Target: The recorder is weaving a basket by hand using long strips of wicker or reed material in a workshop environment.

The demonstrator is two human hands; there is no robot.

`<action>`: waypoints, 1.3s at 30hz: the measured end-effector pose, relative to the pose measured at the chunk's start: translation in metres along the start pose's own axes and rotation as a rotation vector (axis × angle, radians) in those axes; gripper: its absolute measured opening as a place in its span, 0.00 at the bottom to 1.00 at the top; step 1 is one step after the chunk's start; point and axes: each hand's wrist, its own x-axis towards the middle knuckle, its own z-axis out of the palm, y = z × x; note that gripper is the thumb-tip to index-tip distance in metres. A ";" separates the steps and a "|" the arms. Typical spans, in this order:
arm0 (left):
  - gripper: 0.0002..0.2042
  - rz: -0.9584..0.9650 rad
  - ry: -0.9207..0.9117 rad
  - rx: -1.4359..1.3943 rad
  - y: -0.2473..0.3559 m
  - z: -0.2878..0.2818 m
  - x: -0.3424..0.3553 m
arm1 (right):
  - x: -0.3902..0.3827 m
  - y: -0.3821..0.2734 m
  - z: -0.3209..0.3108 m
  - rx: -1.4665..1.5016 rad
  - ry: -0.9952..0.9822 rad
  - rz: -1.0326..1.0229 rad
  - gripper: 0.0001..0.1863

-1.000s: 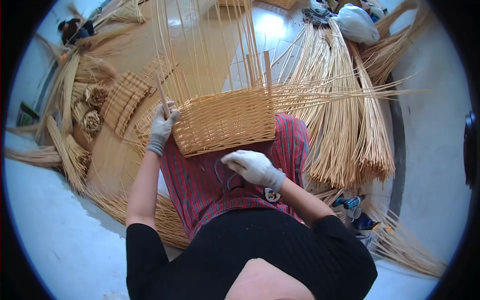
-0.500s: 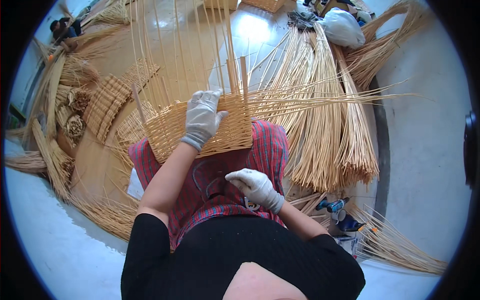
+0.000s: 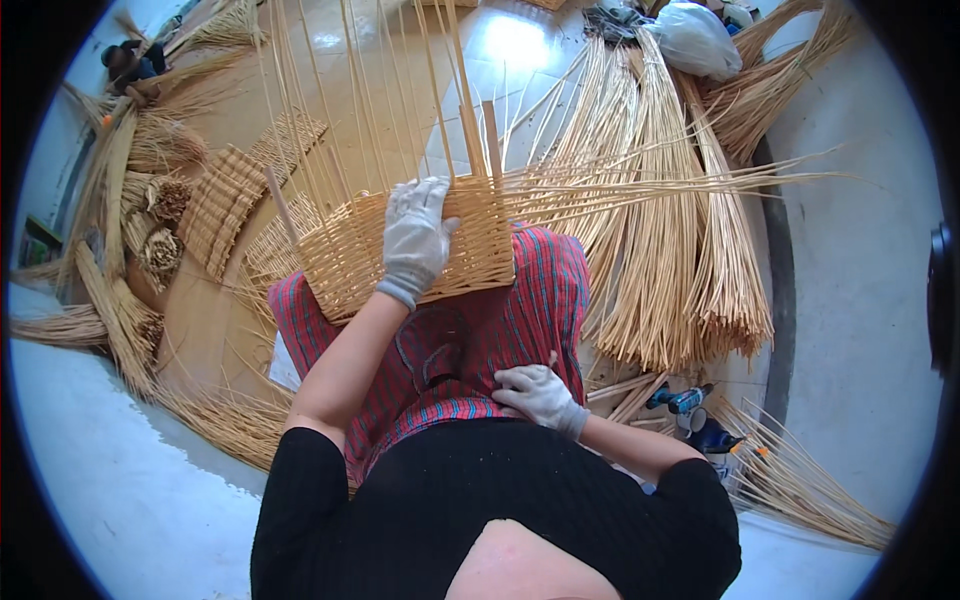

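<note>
A half-woven wicker basket rests tilted on my lap, its long upright stakes rising from the woven wall. My gloved left hand lies over the wall near the top edge, fingers closed on the weave and thumb to the right. Loose weaver strands stretch out from the basket's right side. Lower down, my gloved right hand rests on the red checked apron at my right thigh. Its fingers look loosely extended with the thumb apart, and no object shows in it.
Large bundles of cane lie to the right. Beside my right arm are a power drill and more loose sticks. Woven panels and cane bundles lie left. Another person sits far left; a white plastic bag is at the back.
My right hand has moved right and down, from in front of my lap onto the apron at my thigh. My left hand keeps its place on the basket; the whole view has shifted slightly.
</note>
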 end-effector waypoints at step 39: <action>0.23 -0.740 0.111 -1.278 -0.274 -0.074 0.019 | 0.265 0.186 -0.281 -0.341 0.166 0.488 0.23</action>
